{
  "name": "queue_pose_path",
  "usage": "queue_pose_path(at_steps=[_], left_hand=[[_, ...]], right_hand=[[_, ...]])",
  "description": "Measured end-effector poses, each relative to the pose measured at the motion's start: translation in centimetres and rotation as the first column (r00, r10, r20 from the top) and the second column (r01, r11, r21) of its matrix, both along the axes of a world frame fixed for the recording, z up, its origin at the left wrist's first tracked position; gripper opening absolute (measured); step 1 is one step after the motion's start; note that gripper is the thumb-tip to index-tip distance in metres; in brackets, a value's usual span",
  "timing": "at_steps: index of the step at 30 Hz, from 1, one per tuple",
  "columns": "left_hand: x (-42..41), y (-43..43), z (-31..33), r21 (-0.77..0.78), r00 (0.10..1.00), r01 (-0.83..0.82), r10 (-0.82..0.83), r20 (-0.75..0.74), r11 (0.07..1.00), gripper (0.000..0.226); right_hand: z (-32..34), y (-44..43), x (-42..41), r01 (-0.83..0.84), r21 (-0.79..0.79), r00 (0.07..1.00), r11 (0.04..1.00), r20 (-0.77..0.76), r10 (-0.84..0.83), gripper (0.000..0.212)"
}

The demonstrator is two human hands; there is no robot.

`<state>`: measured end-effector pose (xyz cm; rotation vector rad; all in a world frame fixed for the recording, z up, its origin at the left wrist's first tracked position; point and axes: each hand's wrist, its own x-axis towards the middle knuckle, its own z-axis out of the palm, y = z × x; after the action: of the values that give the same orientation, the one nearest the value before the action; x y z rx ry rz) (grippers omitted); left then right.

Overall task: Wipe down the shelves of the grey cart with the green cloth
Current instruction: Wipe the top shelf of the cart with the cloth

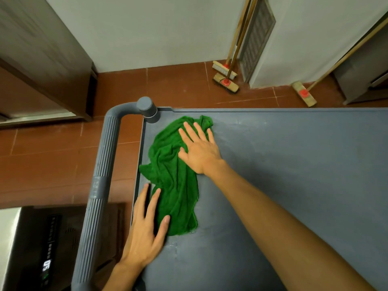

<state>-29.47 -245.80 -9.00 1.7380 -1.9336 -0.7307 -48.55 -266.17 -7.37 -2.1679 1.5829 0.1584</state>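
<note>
Pressing bunched green cloth (174,185) onto grey cart's top shelf (283,164), left hand (144,234) and right hand (199,150) spread flat; liable to skid over left rim (142,143).

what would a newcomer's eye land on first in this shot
The bright green cloth stands out, crumpled at the left end of the grey cart's top shelf beside the ribbed handle. The right hand presses flat on its far end and the left hand lies on its near edge, fingers straight. Past the cart, a pair of brooms leans against the white wall on red-brown tiles.
</note>
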Motion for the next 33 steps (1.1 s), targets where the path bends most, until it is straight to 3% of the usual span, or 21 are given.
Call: queue_pose_path(at_steps=[7, 14, 20, 27, 33], left_hand=[[-0.3, 0.0, -0.3, -0.001, 1.0, 0.003, -0.003, 0.02, 1.0, 0.065], [-4.1, -2.3, 0.3, -0.071, 0.993, -0.098, 0.102, 0.054, 0.993, 0.062], [-8.2, -6.3, 1.1, 0.058, 0.958, -0.278, 0.282, -0.06, 0.959, 0.084], [-7.6, -6.6, 1.2, 0.077, 0.959, -0.283, 0.279, 0.049, 0.956, 0.092], [-8.2, -6.8, 1.3, 0.112, 0.955, -0.254, 0.23, 0.188, 0.961, 0.084]], right_hand=[[-0.4, -0.9, -7.2, 0.151, -0.012, 0.988, 0.988, -0.032, -0.152, 0.068], [-0.2, -0.3, -11.4, 0.231, -0.014, 0.97, 0.973, -0.07, -0.232, 0.071], [0.5, -0.5, -13.6, 0.308, -0.004, 0.942, 0.951, -0.135, -0.306, 0.074], [1.0, -0.3, -20.4, 0.454, 0.019, 0.871, 0.891, -0.219, -0.439, 0.082], [0.9, 2.0, -27.2, 0.564, 0.0, 0.803, 0.826, -0.233, -0.548, 0.082]])
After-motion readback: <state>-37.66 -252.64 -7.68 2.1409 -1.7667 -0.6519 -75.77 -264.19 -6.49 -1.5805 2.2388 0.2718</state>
